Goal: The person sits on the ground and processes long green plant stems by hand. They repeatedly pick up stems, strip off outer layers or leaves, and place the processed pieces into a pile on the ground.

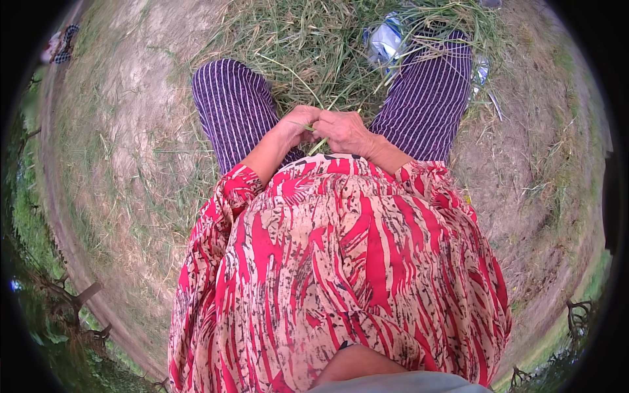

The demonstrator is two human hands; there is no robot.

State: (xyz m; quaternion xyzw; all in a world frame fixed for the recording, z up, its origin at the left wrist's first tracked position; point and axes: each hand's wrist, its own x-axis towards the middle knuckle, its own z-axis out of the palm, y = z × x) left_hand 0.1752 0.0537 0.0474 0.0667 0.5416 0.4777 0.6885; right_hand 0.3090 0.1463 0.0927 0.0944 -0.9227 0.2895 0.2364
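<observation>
My left hand (299,123) and my right hand (342,130) meet in front of my lap, between my knees. Both are closed, fingers curled and pressed together around a few thin green grass blades (319,145). The ends of the blades stick out above and below the fingers, and one long stalk arcs up to the left. What lies inside the fingers is mostly hidden. Just beyond the hands, a loose heap of cut grass (314,49), green mixed with dry straw, spreads over the ground between and past my legs.
A crumpled white and blue plastic wrapper (386,40) lies in the grass by my right knee, some stalks across it. Dry bare soil (147,78) with scattered straw surrounds me. Bare branches (75,301) show at the lower left rim, and a person (63,44) is far off at the upper left.
</observation>
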